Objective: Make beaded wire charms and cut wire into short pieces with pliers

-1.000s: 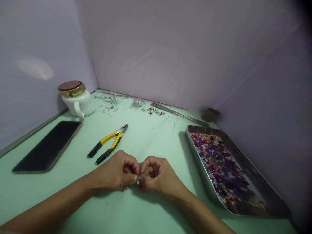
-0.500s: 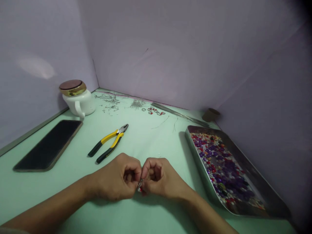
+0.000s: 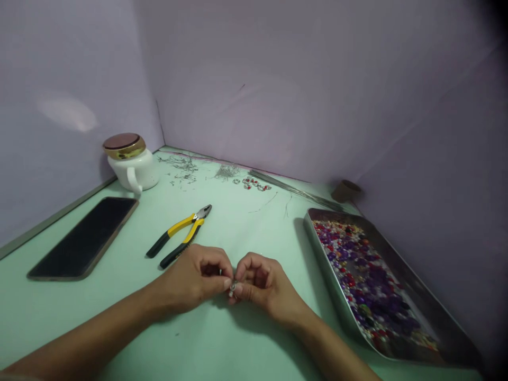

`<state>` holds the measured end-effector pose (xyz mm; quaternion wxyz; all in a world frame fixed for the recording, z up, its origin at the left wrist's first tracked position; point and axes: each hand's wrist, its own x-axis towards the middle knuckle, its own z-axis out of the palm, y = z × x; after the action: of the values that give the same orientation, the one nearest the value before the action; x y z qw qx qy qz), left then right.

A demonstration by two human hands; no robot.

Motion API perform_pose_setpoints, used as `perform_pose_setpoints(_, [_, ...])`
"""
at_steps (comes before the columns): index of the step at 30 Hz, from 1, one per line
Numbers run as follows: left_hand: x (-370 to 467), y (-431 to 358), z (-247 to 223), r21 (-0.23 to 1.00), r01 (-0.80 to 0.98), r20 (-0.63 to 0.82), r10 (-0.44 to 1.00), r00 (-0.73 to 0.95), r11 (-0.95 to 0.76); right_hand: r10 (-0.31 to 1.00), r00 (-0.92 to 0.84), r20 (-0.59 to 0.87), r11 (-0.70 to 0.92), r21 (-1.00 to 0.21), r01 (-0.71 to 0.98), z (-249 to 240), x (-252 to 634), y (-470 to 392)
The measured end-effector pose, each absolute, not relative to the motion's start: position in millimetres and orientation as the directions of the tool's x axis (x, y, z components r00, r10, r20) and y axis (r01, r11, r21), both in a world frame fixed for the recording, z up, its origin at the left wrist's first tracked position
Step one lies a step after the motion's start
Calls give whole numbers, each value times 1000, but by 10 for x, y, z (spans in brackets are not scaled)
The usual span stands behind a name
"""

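Note:
My left hand [image 3: 198,278] and my right hand [image 3: 262,283] meet low in the middle of the head view, fingertips almost touching. Between them is a small beaded wire piece [image 3: 232,289] with pale, shiny beads; much of it is hidden by the fingers. Thumb and forefinger of each hand are pinched on it. Just beyond my left hand lie pliers [image 3: 184,235] with yellow and black handles, their jaws pointing away. Small red-and-silver beaded rings [image 3: 256,184] rest farther back on the table.
A metal tray [image 3: 337,296] of mixed beads stands at the right. To the left are a phone [image 3: 85,238] and a lidded white mug [image 3: 137,172]. Wire lengths [image 3: 293,188], wire scraps [image 3: 182,165] and a brown cup-like object [image 3: 346,190] lie along the back.
My fingers have shifted on the beaded piece and turned it; a red bead that showed before is now hidden. My left hand has risen slightly. The whole view has shifted a little.

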<state>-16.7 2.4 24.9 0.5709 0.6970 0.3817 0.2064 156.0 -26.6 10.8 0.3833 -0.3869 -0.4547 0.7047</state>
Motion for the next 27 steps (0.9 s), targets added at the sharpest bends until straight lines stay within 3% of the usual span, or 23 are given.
perform_pose_setpoints(2, [-176, 25, 245, 947, 320, -204, 736, 645, -18, 891, -408, -199, -289, -942, -170, 96, 1554, -276])
perform_pose_setpoints(5, [-218, 3, 290, 845, 436, -136, 663, 736, -311, 877, -429, -216, -277, -957, -84, 58, 1545, -303])
perform_pose_setpoints(9, [-241, -57, 339, 501, 489, 24, 576, 817, -714, 878, -433, -206, -224, -975, 10, 17, 1520, -346])
perform_pose_setpoints(12, [-225, -98, 324, 170, 512, 49, 526, 849, -842, 892, -411, -189, -179, -982, 65, 20, 1498, -364])
perform_pose_setpoints(14, [-217, -107, 308, 40, 503, 88, 504, 859, -863, 904, -392, -174, -163, -985, 60, 32, 1493, -357])
perform_pose_setpoints(16, [-214, -93, 297, 121, 525, 157, 538, 828, -843, 916, -363, -169, -186, -983, -12, 45, 1496, -335])
perform_pose_setpoints(18, [-208, -57, 287, 407, 542, 173, 644, 745, -736, 925, -332, -183, -234, -965, -119, 51, 1503, -309])
perform_pose_setpoints(20, [-195, -15, 269, 712, 482, 77, 740, 669, -510, 928, -316, -196, -268, -941, -204, 50, 1508, -291])
perform_pose_setpoints(22, [-181, 21, 245, 880, 384, -35, 770, 637, -278, 928, -314, -201, -284, -926, -248, 44, 1507, -282])
perform_pose_setpoints(25, [-185, 49, 237, 915, 376, -121, 788, 604, -148, 924, -321, -205, -295, -920, -260, 32, 1503, -278])
perform_pose_setpoints(27, [-212, 54, 264, 843, 477, -108, 791, 602, -248, 922, -323, -213, -296, -926, -233, 26, 1503, -276])
